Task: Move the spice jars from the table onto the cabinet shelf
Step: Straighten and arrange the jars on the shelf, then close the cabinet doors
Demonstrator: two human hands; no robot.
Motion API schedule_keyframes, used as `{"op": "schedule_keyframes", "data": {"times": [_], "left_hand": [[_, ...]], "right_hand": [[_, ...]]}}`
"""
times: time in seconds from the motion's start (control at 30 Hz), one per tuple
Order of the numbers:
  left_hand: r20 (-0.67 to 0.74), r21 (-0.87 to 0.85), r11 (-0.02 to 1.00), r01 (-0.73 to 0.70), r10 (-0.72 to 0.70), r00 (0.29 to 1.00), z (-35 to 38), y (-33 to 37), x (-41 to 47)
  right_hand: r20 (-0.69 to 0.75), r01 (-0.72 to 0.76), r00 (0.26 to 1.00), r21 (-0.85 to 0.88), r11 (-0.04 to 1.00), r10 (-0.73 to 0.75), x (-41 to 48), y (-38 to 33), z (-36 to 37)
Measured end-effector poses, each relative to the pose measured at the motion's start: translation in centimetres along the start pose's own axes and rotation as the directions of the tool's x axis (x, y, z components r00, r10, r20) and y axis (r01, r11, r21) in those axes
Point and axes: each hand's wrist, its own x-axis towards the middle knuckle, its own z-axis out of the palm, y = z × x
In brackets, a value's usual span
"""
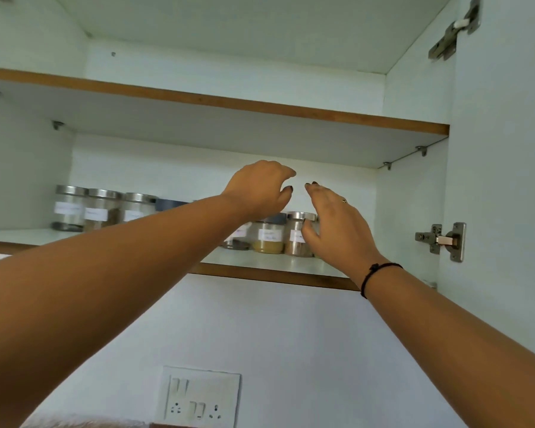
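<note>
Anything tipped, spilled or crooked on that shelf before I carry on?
Nothing stands out. Where visible, the labelled glass spice jars stand upright in a row on the white lower cabinet shelf, lids on, no spill.

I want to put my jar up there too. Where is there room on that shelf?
Bare shelf lies left of the leftmost jar, and a strip runs between the jars and the wooden front edge. The row is crowded, most by the right hand.
</note>
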Motion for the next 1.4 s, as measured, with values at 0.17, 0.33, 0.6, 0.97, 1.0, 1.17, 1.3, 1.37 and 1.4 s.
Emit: {"op": "schedule_keyframes", "data": {"times": [0.17, 0.33, 0.6, 0.97, 1.0, 1.17, 1.3, 1.37, 1.4], "left_hand": [[-0.044, 0.076, 0.996, 0.048, -0.044, 0.998, -5.1, -2.8, -5.2], [-0.013, 0.202, 0.976, 0.087, -0.086, 0.996, -10.4, -6.2, -11.1], [-0.031, 0.391, 0.919, 0.054, -0.045, 0.998, -19.8, -10.7, -18.8], [-0.017, 0.528, 0.843, 0.101, -0.108, 0.994, -33.1, -17.1, -31.0], [-0.020, 0.540, 0.835, 0.105, -0.112, 0.993, -34.2, -17.5, -31.8], [-0.045, 0.577, 0.801, 0.161, -0.165, 0.985, -38.9, -19.4, -35.7], [-0.107, 0.578, 0.779, 0.243, -0.223, 0.969, -42.3, -20.7, -38.8], [-0.122, 0.585, 0.763, 0.275, -0.252, 0.960, -43.7, -21.3, -40.0], [-0.133, 0.589, 0.755, 0.289, -0.262, 0.956, -44.4, -21.5, -40.5]], "right_hand": [[-0.040, 0.082, 0.996, 0.045, 0.996, -0.080, -0.7, -6.0, -1.2], [-0.082, 0.151, 0.986, 0.083, 0.985, -0.145, -0.4, -13.1, -3.3], [-0.146, 0.228, 0.966, 0.104, 0.968, -0.212, 0.7, -25.0, -7.9], [-0.185, 0.319, 0.943, 0.252, 0.914, -0.278, -1.0, -42.0, -11.5], [-0.189, 0.331, 0.939, 0.266, 0.905, -0.287, -1.1, -43.4, -11.7], [-0.223, 0.358, 0.930, 0.385, 0.851, -0.290, -1.7, -49.4, -12.2], [-0.240, 0.393, 0.919, 0.502, 0.770, -0.312, -2.8, -53.6, -12.0], [-0.245, 0.400, 0.916, 0.550, 0.733, -0.316, -3.6, -55.4, -11.8], [-0.248, 0.401, 0.916, 0.573, 0.715, -0.315, -4.0, -56.2, -11.6]]}}
